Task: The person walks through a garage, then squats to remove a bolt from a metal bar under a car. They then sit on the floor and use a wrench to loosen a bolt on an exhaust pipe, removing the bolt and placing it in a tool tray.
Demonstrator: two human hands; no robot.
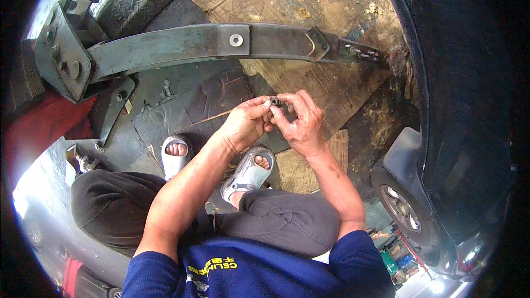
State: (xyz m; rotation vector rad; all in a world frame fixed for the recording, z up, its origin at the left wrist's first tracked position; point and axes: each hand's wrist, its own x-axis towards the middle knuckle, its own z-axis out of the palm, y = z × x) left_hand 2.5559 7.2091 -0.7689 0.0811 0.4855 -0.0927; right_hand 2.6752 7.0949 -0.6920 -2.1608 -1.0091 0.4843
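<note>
My left hand (pixel 247 121) and my right hand (pixel 302 124) meet over the floor, both pinching a small dark metal fitting (pixel 275 101), which looks like a nut or bolt. Just beyond them lies a long, curved steel bar (pixel 165 49) with a square plate and washer (pixel 236 40), plus bolts at its right end (pixel 361 52). At its left end is a thick bolted bracket (pixel 63 60).
Cardboard sheets (pixel 309 83) lie on the grimy floor. A red panel (pixel 49 124) and tread plate (pixel 135 5) are at the left. A dark vehicle body (pixel 464 105) with a wheel (pixel 403 209) fills the right. My sandaled feet (pixel 248 174) are below my hands.
</note>
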